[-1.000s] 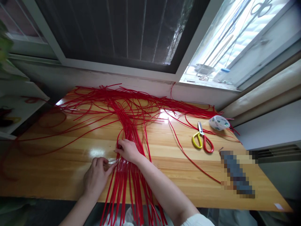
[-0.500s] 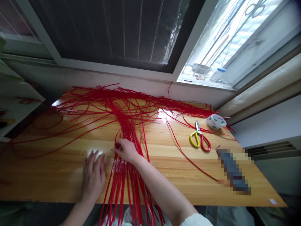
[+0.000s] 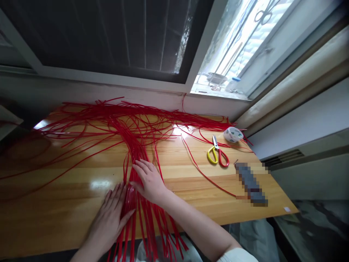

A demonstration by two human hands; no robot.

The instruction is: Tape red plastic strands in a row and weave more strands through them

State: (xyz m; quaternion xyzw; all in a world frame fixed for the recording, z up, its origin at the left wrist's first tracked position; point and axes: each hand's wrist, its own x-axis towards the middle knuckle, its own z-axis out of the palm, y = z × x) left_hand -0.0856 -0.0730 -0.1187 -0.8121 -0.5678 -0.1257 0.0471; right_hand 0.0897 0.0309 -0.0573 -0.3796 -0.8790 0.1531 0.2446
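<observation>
A bundle of long red cords (image 3: 129, 140) runs from the back of the wooden table to its front edge, where the loose ends fan out and hang over. My left hand (image 3: 113, 213) lies flat along the bundle's left side, fingers stretched and thumb across the strands. From the right, my right hand (image 3: 149, 180) rests on top of the bundle with its fingers extended. Shiny clear film, perhaps tape, shows on the strands between the hands; its full extent is hidden.
Scissors (image 3: 217, 153) with yellow and red handles lie to the right. A roll of tape (image 3: 233, 134) sits behind them. A pixelated dark object (image 3: 251, 183) is near the right end, touching a single red cord (image 3: 203, 173). More tangled red cords (image 3: 160, 116) line the wall.
My left hand has moved right onto the bundle. My right hand has gone from pinching at the cords to lying flat on them. The view has shifted to the right.
</observation>
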